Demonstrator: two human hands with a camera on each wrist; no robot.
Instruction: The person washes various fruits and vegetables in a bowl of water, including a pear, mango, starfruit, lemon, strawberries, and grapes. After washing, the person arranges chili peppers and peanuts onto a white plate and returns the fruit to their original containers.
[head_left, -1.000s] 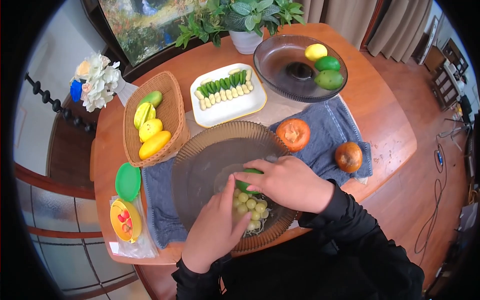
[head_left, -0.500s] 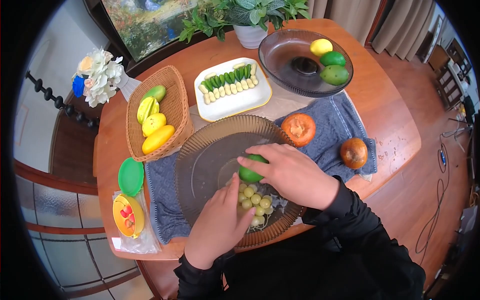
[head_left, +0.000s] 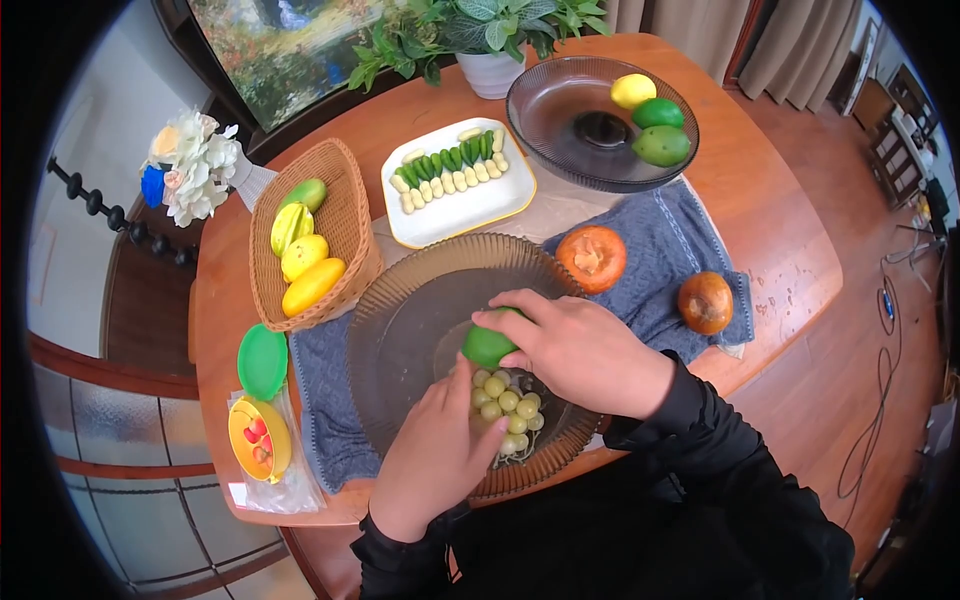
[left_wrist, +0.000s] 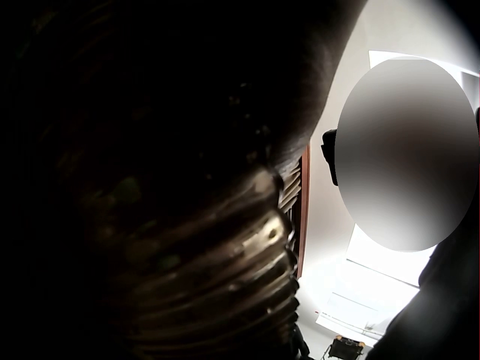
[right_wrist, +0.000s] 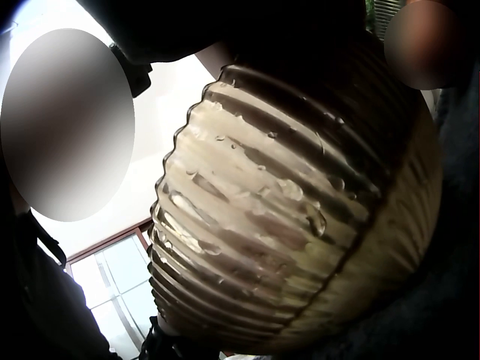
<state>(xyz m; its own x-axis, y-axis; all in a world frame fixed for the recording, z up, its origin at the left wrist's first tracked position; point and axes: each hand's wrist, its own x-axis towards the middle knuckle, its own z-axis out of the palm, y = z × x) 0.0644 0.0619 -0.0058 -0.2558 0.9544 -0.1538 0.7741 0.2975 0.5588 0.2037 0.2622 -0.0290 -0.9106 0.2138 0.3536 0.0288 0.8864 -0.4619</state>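
Note:
In the head view, my right hand (head_left: 583, 350) holds a smooth green fruit (head_left: 488, 345) over a ribbed smoky bowl (head_left: 378, 335). Its fingers lie over the top and right side of the fruit, the thumb below. Left of a bunch of pale green grapes (head_left: 508, 405), my left hand (head_left: 437, 455) has its fingers extended inside the bowl. Those fingertips are right at the fruit's lower left, while the thumb reaches along the grapes. Up close in the right wrist view, the bowl's ribbed wall (right_wrist: 255, 210) carries water drops; the left wrist view is mostly dark.
A wicker basket (head_left: 262, 250) of fruit, a white plate (head_left: 480, 212) of peanut-like and green pieces, and another smoky bowl (head_left: 560, 110) stand beyond. Two orange-brown fruits (head_left: 591, 259) rest on a blue towel (head_left: 665, 240). At left are a green lid (head_left: 262, 362) and yellow bowl (head_left: 277, 462).
The green fruit has shifted a little leftward in my right hand and shows more of itself. My left fingertips, earlier against the right hand, have come slightly lower. The bowl and grapes stay put.

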